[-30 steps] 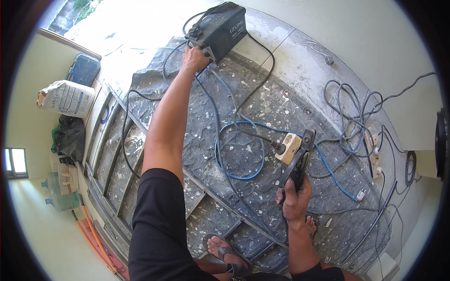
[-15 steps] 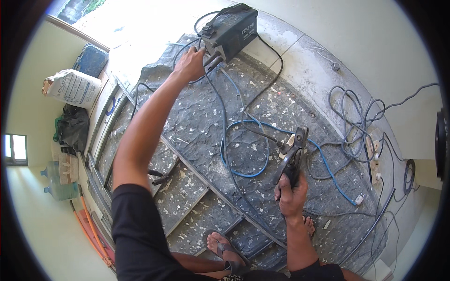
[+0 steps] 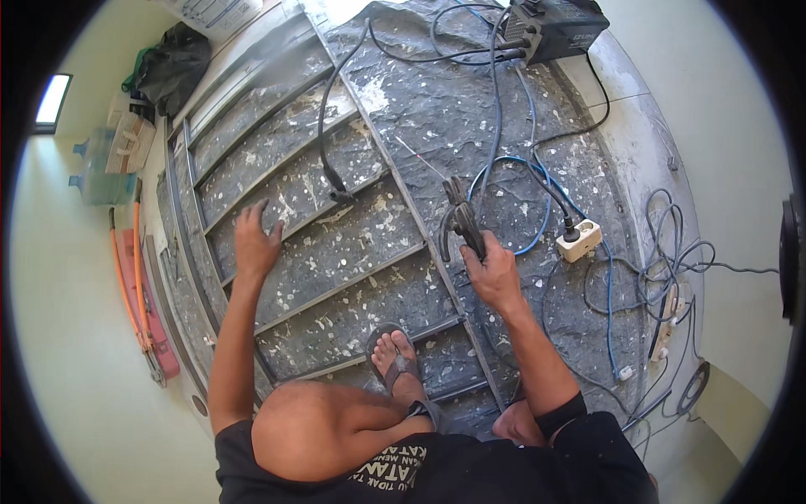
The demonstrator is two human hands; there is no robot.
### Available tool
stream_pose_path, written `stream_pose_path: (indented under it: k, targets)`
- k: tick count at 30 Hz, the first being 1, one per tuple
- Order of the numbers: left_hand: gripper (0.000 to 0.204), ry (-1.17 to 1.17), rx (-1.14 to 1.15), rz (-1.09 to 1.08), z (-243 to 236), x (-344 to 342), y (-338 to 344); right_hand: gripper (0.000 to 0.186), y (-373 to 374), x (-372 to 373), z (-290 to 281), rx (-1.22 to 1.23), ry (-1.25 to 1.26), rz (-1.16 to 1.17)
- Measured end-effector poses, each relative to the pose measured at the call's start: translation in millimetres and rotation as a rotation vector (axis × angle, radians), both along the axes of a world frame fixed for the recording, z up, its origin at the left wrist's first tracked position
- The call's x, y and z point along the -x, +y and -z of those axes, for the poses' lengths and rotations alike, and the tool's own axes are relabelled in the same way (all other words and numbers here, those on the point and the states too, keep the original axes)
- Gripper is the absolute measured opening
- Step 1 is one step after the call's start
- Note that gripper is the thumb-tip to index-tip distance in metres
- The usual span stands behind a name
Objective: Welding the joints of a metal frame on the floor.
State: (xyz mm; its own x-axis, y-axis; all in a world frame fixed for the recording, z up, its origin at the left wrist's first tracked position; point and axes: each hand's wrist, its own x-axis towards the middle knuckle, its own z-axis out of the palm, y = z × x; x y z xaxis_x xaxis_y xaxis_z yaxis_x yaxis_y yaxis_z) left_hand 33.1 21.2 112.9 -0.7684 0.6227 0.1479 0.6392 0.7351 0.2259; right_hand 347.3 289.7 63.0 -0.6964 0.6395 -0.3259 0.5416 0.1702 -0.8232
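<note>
My right hand (image 3: 495,273) is closed round the dark handle of a welding electrode holder (image 3: 460,220), whose jaws point away from me. A thin pale rod (image 3: 417,156) runs out beyond the jaws; whether they grip it I cannot tell. My left hand (image 3: 256,241) hovers over a metal bar frame (image 3: 315,223), fingers apart and holding nothing. To its right, a black cable (image 3: 322,126) ends in a dark clamp-like piece (image 3: 338,195) at one crossbar. At the far right stands a black welding machine (image 3: 554,32) with cables plugged into its front.
A white socket block (image 3: 579,241) with a plug sits right of my right hand. Blue cable (image 3: 548,210) and tangled grey cords (image 3: 651,260) cross the paint-spotted sheet (image 3: 403,92). Orange-handled bolt cutters (image 3: 138,294) and a water jug (image 3: 99,168) are at left. My sandalled foot (image 3: 395,357) is by the frame.
My left hand has come away from the welding machine's cable end, back and left over the frame. My right hand keeps the electrode holder, now further left. The view has shifted toward the frame.
</note>
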Motion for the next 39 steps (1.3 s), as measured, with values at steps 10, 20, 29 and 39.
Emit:
stream_pose_path:
  k: [10, 20, 29, 39]
  targets:
    - [0.028, -0.198, 0.258, -0.090, 120.6, 22.6, -48.1, 0.032, -20.5, 31.2, 19.2, -0.082, -0.072, -0.120]
    - [0.025, -0.233, 0.334, 0.026, 117.8, 40.1, -42.9, 0.035, -32.1, 45.7, 26.8, -0.161, -0.091, -0.117]
    - [0.024, -0.257, 0.359, 0.016, 113.9, 39.7, -40.7, 0.034, -34.3, 47.5, 30.9, -0.158, -0.089, -0.115]
    - [0.023, -0.301, 0.356, -0.046, 109.1, 37.1, -36.3, 0.032, -37.2, 44.7, 32.1, -0.157, -0.041, -0.116]
